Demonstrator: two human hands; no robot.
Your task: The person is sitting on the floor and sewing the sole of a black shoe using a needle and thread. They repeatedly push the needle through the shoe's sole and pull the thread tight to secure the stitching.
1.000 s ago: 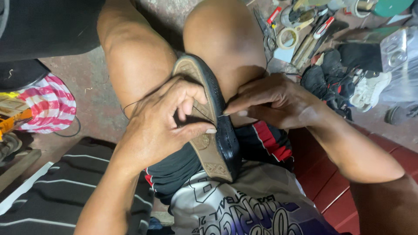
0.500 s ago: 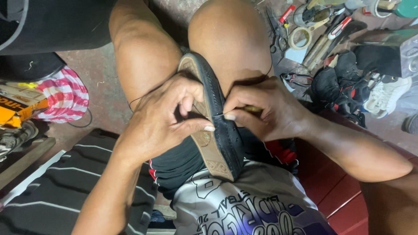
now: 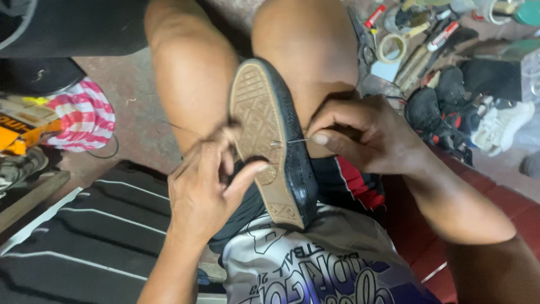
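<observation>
A black shoe with a tan, patterned rubber sole [image 3: 269, 141] lies wedged between the person's bare knees, sole turned up and to the left, toe pointing away from the body and heel toward the printed grey and purple shirt [image 3: 315, 264]. A thin metal needle [image 3: 291, 142] sticks through the black edge of the shoe, its tip showing over the sole.

The right hand [image 3: 365, 135] is closed on the needle's outer end, thumb and forefinger pinched together just beside the shoe's side. The left hand [image 3: 211, 180] rests against the sole from the left, its thumb pressed on the tan rubber and its fingers curled shut around a fine thread [image 3: 188, 130] that runs off toward the left knee; the fingers are blurred.

To the left, on the reddish concrete floor [image 3: 132, 121], sits a red and white striped cloth [image 3: 84, 115], and nearer lies a black fabric with white stripes [image 3: 95, 231]. At the upper right are a roll of tape [image 3: 392, 48], several hand tools [image 3: 433, 39], a pile of dark shoes [image 3: 439, 112] and a white sneaker [image 3: 500, 126].
</observation>
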